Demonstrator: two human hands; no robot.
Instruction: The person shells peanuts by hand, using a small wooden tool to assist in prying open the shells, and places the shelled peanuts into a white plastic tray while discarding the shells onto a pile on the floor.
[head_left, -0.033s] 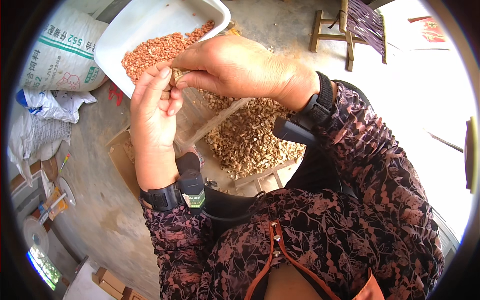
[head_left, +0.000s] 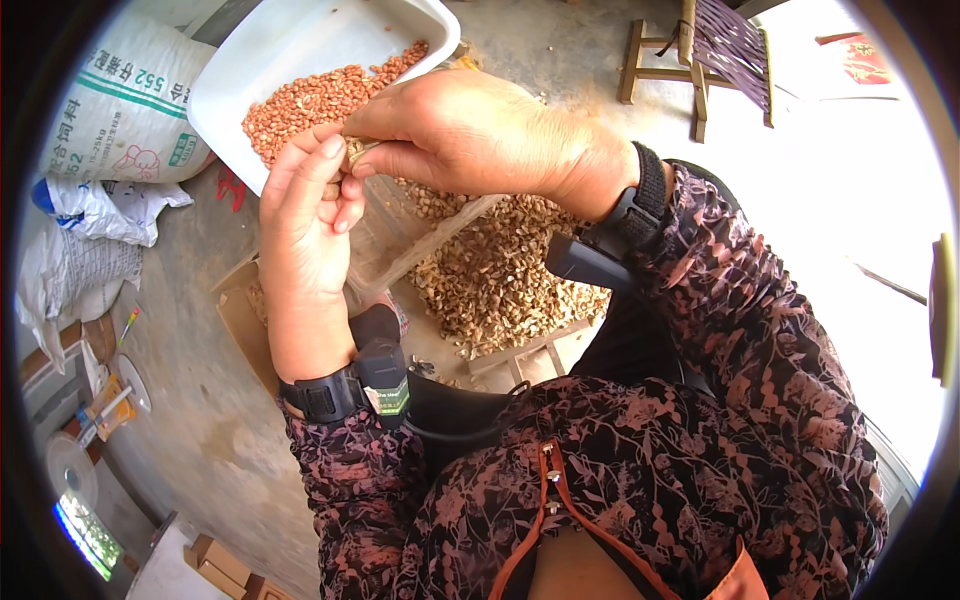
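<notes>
A peanut in its shell is pinched between the thumb and fingers of my right hand, against the fingertips of my left hand. My left fingers are curled, and a second peanut sits between them, partly covered. Just beyond my hands, a white plastic tub holds reddish shelled peanut kernels. Beneath my right forearm spreads a heap of broken peanut shells. Some whole peanuts lie under my right hand, beside a pale wooden bar.
A printed white sack and crumpled plastic bags stand at the left. Next to my left forearm is a cardboard box. A wooden folding stool with purple webbing stands at the far right.
</notes>
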